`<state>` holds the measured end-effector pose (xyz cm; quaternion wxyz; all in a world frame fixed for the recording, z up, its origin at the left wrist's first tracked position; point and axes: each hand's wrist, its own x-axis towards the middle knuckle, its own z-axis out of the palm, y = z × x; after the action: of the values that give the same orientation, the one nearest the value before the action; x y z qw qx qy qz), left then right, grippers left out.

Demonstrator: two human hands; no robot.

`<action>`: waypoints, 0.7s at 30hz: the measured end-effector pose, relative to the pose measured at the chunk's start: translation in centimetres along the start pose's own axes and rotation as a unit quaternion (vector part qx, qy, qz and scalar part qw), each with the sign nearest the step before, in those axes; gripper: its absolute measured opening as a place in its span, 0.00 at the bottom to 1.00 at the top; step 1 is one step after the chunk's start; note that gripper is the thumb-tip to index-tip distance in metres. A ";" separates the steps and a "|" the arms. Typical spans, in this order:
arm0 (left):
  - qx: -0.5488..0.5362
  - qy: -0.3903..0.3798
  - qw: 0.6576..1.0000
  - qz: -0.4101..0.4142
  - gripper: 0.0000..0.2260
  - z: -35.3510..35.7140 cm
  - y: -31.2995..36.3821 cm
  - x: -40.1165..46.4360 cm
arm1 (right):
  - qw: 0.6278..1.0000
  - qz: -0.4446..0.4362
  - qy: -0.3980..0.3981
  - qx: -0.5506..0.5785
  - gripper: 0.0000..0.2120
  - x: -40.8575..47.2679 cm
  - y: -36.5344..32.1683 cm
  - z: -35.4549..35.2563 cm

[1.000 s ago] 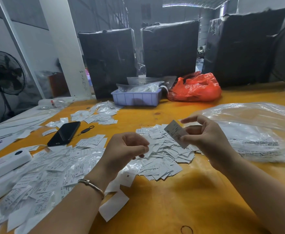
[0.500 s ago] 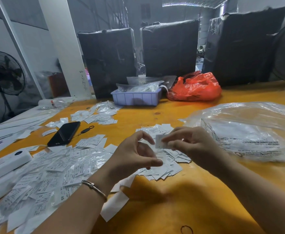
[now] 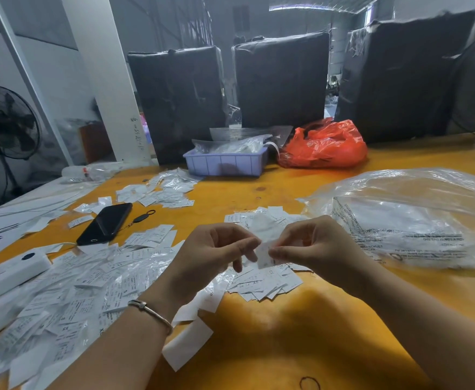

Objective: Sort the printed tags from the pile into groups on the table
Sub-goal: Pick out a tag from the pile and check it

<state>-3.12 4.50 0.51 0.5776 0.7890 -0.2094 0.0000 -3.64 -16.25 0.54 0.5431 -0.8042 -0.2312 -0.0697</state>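
Note:
A small white printed tag (image 3: 265,253) is held between both hands above the orange table (image 3: 272,333). My left hand (image 3: 211,254) pinches its left edge with thumb and fingers curled. My right hand (image 3: 312,246) pinches its right edge. Under the hands lies a group of white tags (image 3: 267,282). A large loose pile of tags in clear sleeves (image 3: 70,294) spreads over the table's left side. Another small group of tags (image 3: 163,192) lies farther back on the left.
A black phone (image 3: 105,223) with a key fob lies left of centre. A white box (image 3: 8,273) sits at the left edge. A big clear plastic bag (image 3: 410,220) fills the right. A lilac tray (image 3: 225,163) and a red bag (image 3: 323,144) stand at the back.
My right hand brought the tag down and leftward from its raised position. My left hand opened from a loose fist and now pinches the tag's other edge.

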 end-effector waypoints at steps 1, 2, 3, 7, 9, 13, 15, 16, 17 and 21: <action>0.008 -0.004 1.000 0.007 0.11 0.2 0.0 0.0 | 1.000 -0.005 -0.007 -0.002 0.05 0.1 0.1 0.1; 0.012 -0.007 1.000 0.014 0.10 0.4 0.0 0.0 | 1.000 -0.007 -0.017 -0.005 0.05 0.1 0.1 0.1; 0.013 -0.011 1.000 0.020 0.10 0.6 0.1 0.0 | 1.000 -0.011 -0.027 -0.007 0.05 0.0 0.1 0.1; 0.023 -0.026 0.999 0.028 0.08 0.6 0.2 0.0 | 0.997 -0.012 -0.062 -0.046 0.10 -0.1 -0.1 0.1; 0.044 -0.039 0.998 0.022 0.06 0.5 0.1 -0.1 | 0.995 -0.007 -0.073 -0.062 0.06 0.0 -0.1 -0.1; 0.049 -0.031 0.998 0.030 0.06 0.5 0.0 -0.1 | 0.998 -0.021 0.015 -0.061 0.10 0.3 -0.5 -1.1; 0.050 -0.020 0.997 0.049 0.08 0.6 0.1 -0.2 | 0.994 -0.046 0.093 -0.024 0.18 0.4 -0.8 -1.7; 0.049 -0.016 0.997 0.057 0.09 0.6 0.1 -0.2 | 0.991 -0.061 0.121 -0.004 0.20 0.4 -1.1 -1.9; 0.048 -0.014 0.997 0.063 0.09 0.6 0.0 -0.2 | 0.987 -0.076 0.139 0.017 0.21 0.3 -1.3 -2.1; 0.039 -0.010 0.996 0.078 0.06 0.6 -0.1 -0.1 | 0.979 -0.123 0.155 0.056 0.18 -0.2 -2.1 -1.9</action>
<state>-3.36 4.05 0.20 0.5427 0.7920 -0.2758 0.0455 -4.55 -17.41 3.02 0.6038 -0.7173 -0.2453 -0.2465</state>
